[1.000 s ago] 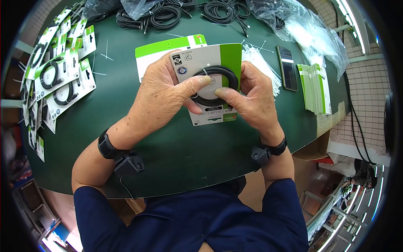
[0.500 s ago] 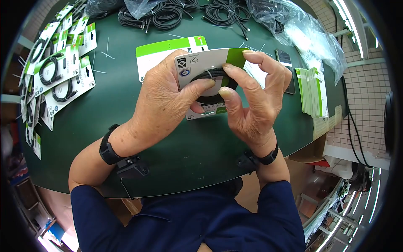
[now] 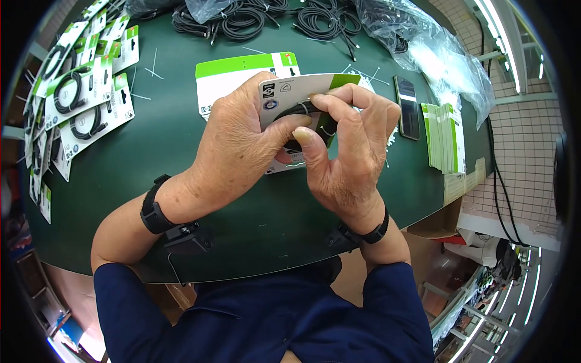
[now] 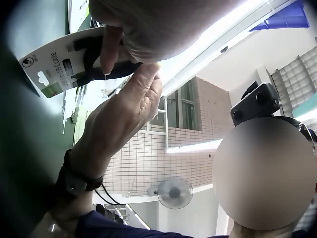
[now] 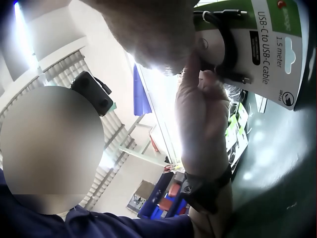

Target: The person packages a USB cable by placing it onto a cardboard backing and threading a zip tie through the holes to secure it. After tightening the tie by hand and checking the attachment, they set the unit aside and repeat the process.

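Note:
In the head view my left hand (image 3: 239,130) grips a white and green card (image 3: 284,91), thumb across its front. A black coiled USB-C cable (image 3: 293,111) lies against the card, bound with a white tie. My right hand (image 3: 357,145) bends its index finger and thumb round the coil's right side; the fingers hide much of the cable. In the right wrist view the card's printed face (image 5: 267,59) reads "USB-C to USB-C cable", and a cable connector (image 5: 233,14) lies across it. The left wrist view shows the right hand (image 4: 124,109) close at the coil.
More cards (image 3: 242,75) lie behind the hands. Finished-looking cable cards (image 3: 85,115) pile at left. Loose cables (image 3: 242,24), plastic bags (image 3: 417,36), a phone (image 3: 407,107) and a stack of cards (image 3: 445,139) occupy the table's back and right.
The right hand has loosened from the card's right side, spread its fingers, then moved left and bent them at the coil. The card has tilted back in the left hand.

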Demonstrator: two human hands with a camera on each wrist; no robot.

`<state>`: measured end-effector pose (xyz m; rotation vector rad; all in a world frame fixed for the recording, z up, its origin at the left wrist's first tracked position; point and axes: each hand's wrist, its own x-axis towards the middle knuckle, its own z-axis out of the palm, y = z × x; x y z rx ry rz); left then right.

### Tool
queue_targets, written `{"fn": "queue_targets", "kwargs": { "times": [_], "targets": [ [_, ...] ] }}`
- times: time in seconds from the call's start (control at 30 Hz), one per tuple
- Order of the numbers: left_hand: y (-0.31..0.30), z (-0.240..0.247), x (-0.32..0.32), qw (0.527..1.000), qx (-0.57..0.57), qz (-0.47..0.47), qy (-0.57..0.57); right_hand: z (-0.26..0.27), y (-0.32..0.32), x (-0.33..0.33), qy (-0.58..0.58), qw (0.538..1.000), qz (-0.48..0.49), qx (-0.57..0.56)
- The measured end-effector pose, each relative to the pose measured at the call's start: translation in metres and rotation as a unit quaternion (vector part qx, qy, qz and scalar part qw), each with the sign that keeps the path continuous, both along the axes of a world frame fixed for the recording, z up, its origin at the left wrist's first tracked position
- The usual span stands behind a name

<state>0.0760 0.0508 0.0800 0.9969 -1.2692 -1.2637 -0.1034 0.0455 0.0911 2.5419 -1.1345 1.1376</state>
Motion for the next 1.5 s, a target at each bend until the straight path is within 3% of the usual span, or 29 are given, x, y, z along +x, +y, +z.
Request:
{"fn": "queue_targets", "kwargs": {
  "times": [0.2, 0.3, 0.4, 0.5, 0.57, 0.6, 0.63, 0.67, 0.7, 0.77, 0.8, 0.87, 1.0, 1.13, 1.27, 1.5],
  "targets": [
    [0.001, -0.002, -0.001, 1.000, -0.007, -0.002, 0.001, -0.005, -0.003, 0.007, -0.070, 0.997, 0.017, 0.027],
    [-0.001, -0.006, 0.000, 1.000, -0.020, 0.002, 0.008, -0.003, 0.003, 0.011, -0.041, 0.999, 0.013, 0.028],
    [-0.007, -0.019, 0.001, 0.983, -0.145, 0.047, -0.100, 0.000, 0.005, 0.015, -0.012, 1.000, 0.020, 0.006],
    [-0.012, -0.023, 0.000, 0.988, -0.141, 0.031, -0.049, 0.001, 0.006, 0.015, 0.020, 0.998, 0.038, -0.036],
    [-0.013, -0.021, 0.003, 0.989, -0.142, 0.023, -0.026, -0.006, 0.004, 0.008, -0.055, 0.984, 0.165, -0.025],
    [-0.012, -0.017, 0.007, 0.997, -0.078, 0.002, -0.012, -0.009, 0.003, 0.003, -0.092, 0.969, 0.228, -0.020],
    [-0.010, -0.008, 0.011, 1.000, -0.013, -0.020, 0.003, -0.011, 0.002, -0.003, -0.094, 0.969, 0.228, -0.022],
    [-0.009, -0.002, 0.012, 0.998, 0.051, -0.042, 0.018, -0.012, 0.001, -0.011, -0.130, 0.969, 0.211, -0.020],
    [-0.009, 0.000, 0.013, 0.998, 0.049, -0.042, 0.016, -0.013, 0.000, -0.018, -0.167, 0.966, 0.194, -0.018],
    [-0.010, 0.003, 0.013, 0.997, 0.042, -0.044, 0.047, -0.014, -0.012, -0.027, -0.210, 0.976, 0.056, -0.014],
    [-0.010, 0.005, 0.012, 0.996, 0.040, -0.048, 0.063, -0.013, -0.022, -0.032, -0.213, 0.976, 0.050, -0.017],
    [-0.012, 0.012, 0.015, 0.996, 0.026, -0.043, 0.077, -0.010, -0.045, -0.046, -0.170, 0.983, -0.055, 0.033],
    [-0.021, 0.014, 0.027, 0.994, -0.006, -0.012, 0.113, -0.034, -0.065, -0.083, -0.078, 0.978, -0.126, 0.148],
    [-0.029, 0.013, 0.034, 0.993, -0.026, 0.020, 0.109, -0.047, -0.066, -0.089, 0.039, 0.963, -0.143, 0.225],
    [-0.029, 0.011, 0.037, 0.993, -0.040, 0.036, 0.106, -0.048, -0.065, -0.085, 0.072, 0.937, -0.176, 0.292],
    [-0.033, 0.007, 0.047, 0.985, -0.105, 0.054, 0.126, -0.056, -0.058, -0.075, 0.171, 0.930, -0.191, 0.265]
  ]
}}
